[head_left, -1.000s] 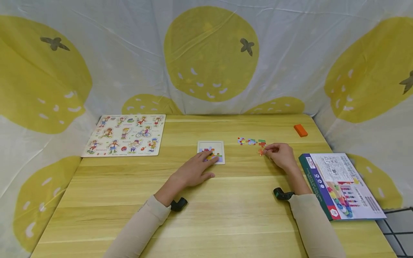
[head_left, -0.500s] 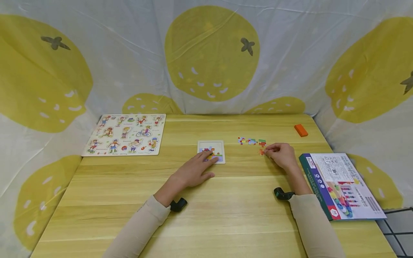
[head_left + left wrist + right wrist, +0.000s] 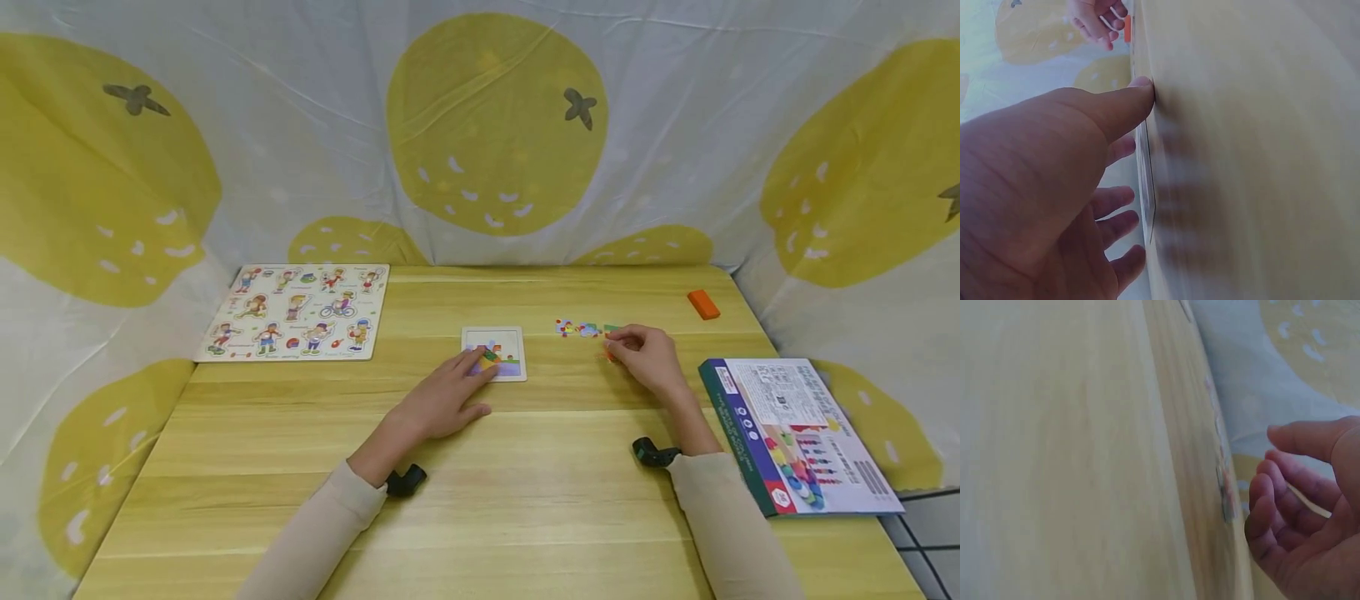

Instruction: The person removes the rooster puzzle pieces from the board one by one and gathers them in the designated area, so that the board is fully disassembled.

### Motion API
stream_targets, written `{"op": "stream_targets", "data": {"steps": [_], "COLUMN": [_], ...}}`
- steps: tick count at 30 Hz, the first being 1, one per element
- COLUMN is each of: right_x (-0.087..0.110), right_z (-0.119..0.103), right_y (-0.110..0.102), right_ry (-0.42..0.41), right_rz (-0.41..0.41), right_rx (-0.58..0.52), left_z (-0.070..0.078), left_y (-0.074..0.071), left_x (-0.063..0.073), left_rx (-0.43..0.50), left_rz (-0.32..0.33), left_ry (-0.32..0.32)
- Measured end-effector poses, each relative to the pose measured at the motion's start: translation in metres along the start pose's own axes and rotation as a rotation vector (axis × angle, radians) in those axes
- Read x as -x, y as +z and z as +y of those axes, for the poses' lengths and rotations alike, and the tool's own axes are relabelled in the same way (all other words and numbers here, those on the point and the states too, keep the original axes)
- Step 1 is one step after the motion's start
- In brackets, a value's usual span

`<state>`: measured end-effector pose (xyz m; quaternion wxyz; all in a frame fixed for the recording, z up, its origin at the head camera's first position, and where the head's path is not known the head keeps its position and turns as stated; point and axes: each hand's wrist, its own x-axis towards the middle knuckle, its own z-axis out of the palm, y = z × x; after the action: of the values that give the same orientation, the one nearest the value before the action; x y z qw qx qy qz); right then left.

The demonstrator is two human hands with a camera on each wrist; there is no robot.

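Observation:
A small square jigsaw tray (image 3: 523,367) with a pale frame lies mid-table, its lower part filled with coloured pieces. My left hand (image 3: 442,400) reaches over its lower left, with extended fingers at the pieces and the thumb near the tabletop. To the right, jigsaw pieces (image 3: 566,328) lie in a short row. My right hand (image 3: 651,362) is above the right end of that row, partly hiding a green-topped piece (image 3: 611,328) and an orange piece (image 3: 611,357). In the right wrist view, the thumb (image 3: 1307,439) stands apart from loosely curled fingers, with nothing visible between them.
A board of cartoon sports figures (image 3: 296,312) lies at the back left. An orange block (image 3: 703,304) sits at the back right, with a flat printed box (image 3: 798,433) in front of it. Patterned cloth (image 3: 495,125) hangs behind the table.
My right hand has moved slightly away from me and left, from the orange piece toward the green-topped one. My left hand has shifted a little left, exposing more of the tray.

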<state>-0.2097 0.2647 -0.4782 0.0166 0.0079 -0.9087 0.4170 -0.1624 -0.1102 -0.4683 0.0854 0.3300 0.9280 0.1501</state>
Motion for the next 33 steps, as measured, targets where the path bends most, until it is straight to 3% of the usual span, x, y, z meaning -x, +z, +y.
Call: {"op": "stream_targets", "data": {"steps": [4, 13, 23, 33], "right_x": [-0.004, -0.009, -0.017, -0.019], "right_z": [-0.013, -0.041, -0.061, -0.070], "right_y": [0.010, 0.042, 0.075, 0.090], "right_ry": [-0.054, -0.130, -0.138, -0.134], "right_rz": [-0.042, -0.144, -0.217, -0.240], "right_rx": [-0.044, -0.149, -0.190, -0.182], "left_z": [-0.002, -0.006, -0.006, -0.008], "left_y": [0.000, 0.002, 0.000, 0.002], "left_x": [0.003, 0.005, 0.005, 0.002], "left_rx": [0.004, 0.022, 0.018, -0.010], "left_rz": [-0.021, -0.043, -0.050, -0.046], "left_ry": [-0.027, -0.022, -0.025, -0.025]}}
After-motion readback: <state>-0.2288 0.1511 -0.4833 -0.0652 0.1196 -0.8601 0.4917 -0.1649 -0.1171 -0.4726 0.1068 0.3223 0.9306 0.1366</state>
